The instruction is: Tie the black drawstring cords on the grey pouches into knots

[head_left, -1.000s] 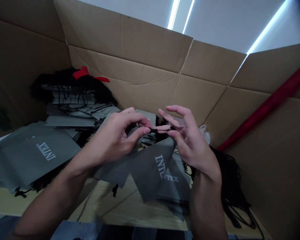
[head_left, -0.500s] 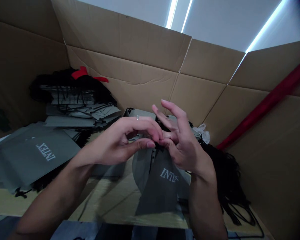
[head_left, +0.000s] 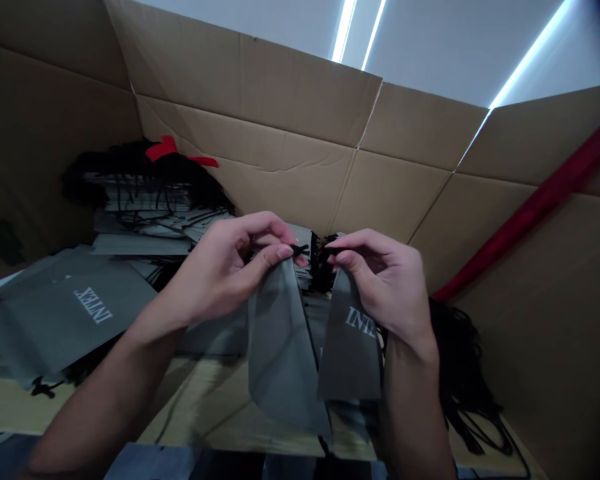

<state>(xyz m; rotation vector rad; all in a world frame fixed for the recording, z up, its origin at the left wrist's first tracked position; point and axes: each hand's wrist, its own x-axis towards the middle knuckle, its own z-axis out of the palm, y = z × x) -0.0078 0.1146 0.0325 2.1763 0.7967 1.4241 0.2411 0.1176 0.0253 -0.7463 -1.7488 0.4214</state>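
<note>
My left hand (head_left: 230, 270) pinches a black cord (head_left: 300, 250), thumb against fingertips, at the top corner of a grey panel (head_left: 280, 340) that hangs down. Opposite it, my right hand (head_left: 387, 277) pinches another bit of black cord (head_left: 333, 251) above a darker grey panel (head_left: 350, 357) with white INTEX lettering, partly covered by the hand and wrist. Both panels look like thin fabric of drawstring pouches; whether they belong to one pouch I cannot tell. A small gap separates the two hands.
Stacked grey pouches with black cords (head_left: 145, 230) stand at the left, a red strip (head_left: 163, 148) on top. Nearer lies an INTEX pouch (head_left: 90, 303). More pouches (head_left: 305, 240) sit behind my hands. Black cords (head_left: 465, 373) heap at the right. Cardboard walls (head_left: 290, 143) enclose the table (head_left: 215, 413).
My hands were together at one knot; now they have moved apart, each with black cord. The two grey panels hang separated, and the fingers of my right hand have come down from being raised.
</note>
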